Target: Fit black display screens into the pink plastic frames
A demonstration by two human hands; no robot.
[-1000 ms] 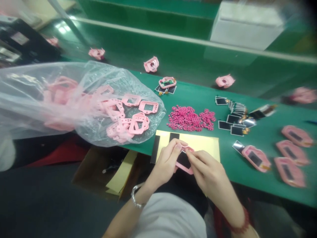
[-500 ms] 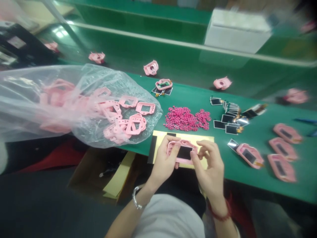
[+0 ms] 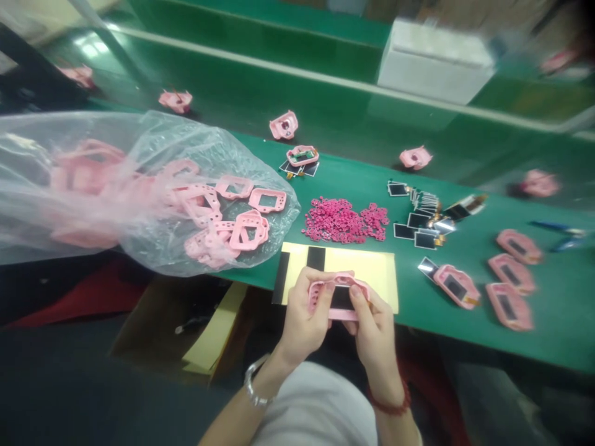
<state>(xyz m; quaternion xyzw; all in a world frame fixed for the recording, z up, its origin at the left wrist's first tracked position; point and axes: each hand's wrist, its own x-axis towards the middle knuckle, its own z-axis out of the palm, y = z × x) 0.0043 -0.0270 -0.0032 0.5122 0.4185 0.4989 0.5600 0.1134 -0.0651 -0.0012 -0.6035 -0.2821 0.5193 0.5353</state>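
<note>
Between my hands is a pink plastic casing (image 3: 344, 314) with a dark screen (image 3: 343, 298) set in it. My left hand (image 3: 304, 313) grips its left end, thumb on the screen's edge. On the other end, my right hand (image 3: 372, 319) is closed, its thumb pressing near the screen's right edge. The fingers underneath are partly hidden. Just beyond my hands lies a yellow sheet (image 3: 360, 266) with black strips. Behind it is a pile of small magenta parts (image 3: 334, 220).
A clear plastic bag (image 3: 153, 139) of pink frames lies left. Loose screens (image 3: 418, 222), pink casings with screens (image 3: 510, 306) and blue-handled pliers (image 3: 553, 226) sit right. More pink shells (image 3: 284, 126) stand along the back, and a white box (image 3: 434, 62) is beyond the ledge.
My right hand has closed in on the casing's right end, where its fingers were lifted before. Both hands and the casing have moved slightly nearer my body. The view has shifted a little.
</note>
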